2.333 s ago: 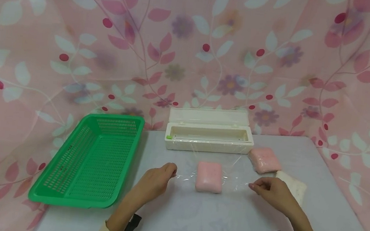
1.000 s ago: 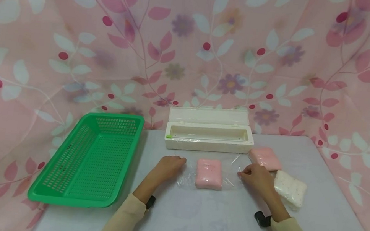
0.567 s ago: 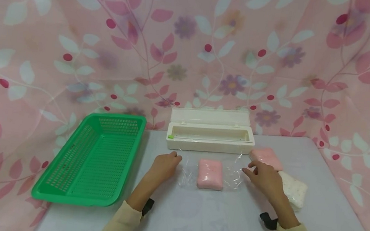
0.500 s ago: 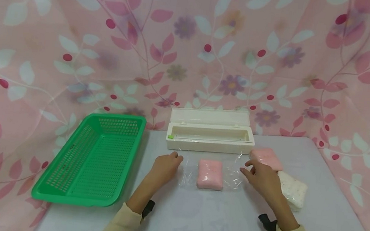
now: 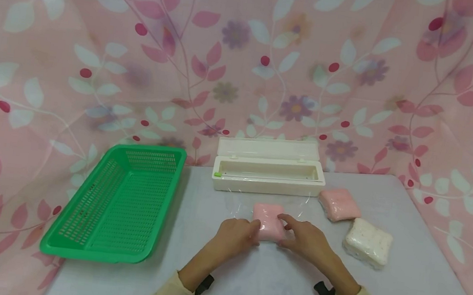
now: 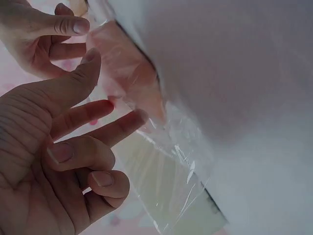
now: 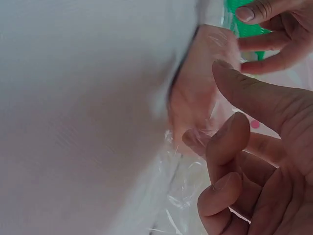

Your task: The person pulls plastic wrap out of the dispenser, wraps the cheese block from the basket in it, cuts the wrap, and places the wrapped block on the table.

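A pink block (image 5: pixel 268 214) with rounded corners, like a bar of soap, lies at the table's middle on clear cling film (image 6: pixel 183 161). My left hand (image 5: pixel 235 236) is at its left side; in the left wrist view the index finger reaches onto the film-covered block, the thumb stands apart and the other fingers bend loosely. My right hand (image 5: pixel 306 241) is at the right side, thumb near the block's front corner and index finger near its far corner. In the right wrist view my right hand's fingers (image 7: pixel 234 142) are loosely bent, with film beneath them.
Behind the block stands a white cling film dispenser (image 5: pixel 267 187), lid up, with a green slider. Another wrapped pink block (image 5: pixel 340 204) and a wrapped white speckled block (image 5: pixel 367 242) lie to the right. At left sits a green basket (image 5: pixel 161 222).
Both hands pinched the film's sides and lowered it, then let go. Now they have moved inward to the pink block's two sides. The block has stayed in about the same place.
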Tool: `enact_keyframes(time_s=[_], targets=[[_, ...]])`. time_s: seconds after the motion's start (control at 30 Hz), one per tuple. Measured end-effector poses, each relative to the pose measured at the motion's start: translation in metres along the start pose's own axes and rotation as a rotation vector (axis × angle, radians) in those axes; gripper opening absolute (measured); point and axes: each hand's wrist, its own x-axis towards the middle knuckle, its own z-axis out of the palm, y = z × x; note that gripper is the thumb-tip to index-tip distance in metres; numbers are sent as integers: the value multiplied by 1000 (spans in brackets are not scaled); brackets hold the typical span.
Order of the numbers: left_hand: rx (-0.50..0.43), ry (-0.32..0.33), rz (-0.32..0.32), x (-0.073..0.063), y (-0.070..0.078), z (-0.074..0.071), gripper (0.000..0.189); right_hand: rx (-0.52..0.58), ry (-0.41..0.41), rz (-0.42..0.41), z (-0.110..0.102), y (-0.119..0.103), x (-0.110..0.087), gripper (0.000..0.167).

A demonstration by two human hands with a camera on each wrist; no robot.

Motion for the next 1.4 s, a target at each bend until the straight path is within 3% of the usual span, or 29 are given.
enact_keyframes(time_s=[0.23, 0.53, 0.73, 0.83, 1.03, 1.2, 1.4], targets=[[-44, -22, -32, 3, 7, 13, 38, 18, -28, 5, 10, -5, 7, 62], [-18, 126, -17, 2, 8, 24, 19, -68, 23, -58, 18, -9, 5, 59], [-5, 170, 23, 5, 6, 30, 18, -147, 95, -124, 25, -7, 4, 49], [-6, 152, 28, 5, 5, 27, 17, -141, 104, -143, 25, -7, 5, 35], [-80, 87, -2, 6, 0, 17, 12, -67, 44, -77, 16, -7, 6, 16], [-169, 44, -15, 13, -3, 2, 6, -28, 52, -89, 6, -4, 7, 27], [-208, 59, -72, 26, -9, -10, 1, 5, 125, -96, -2, -1, 17, 29]])
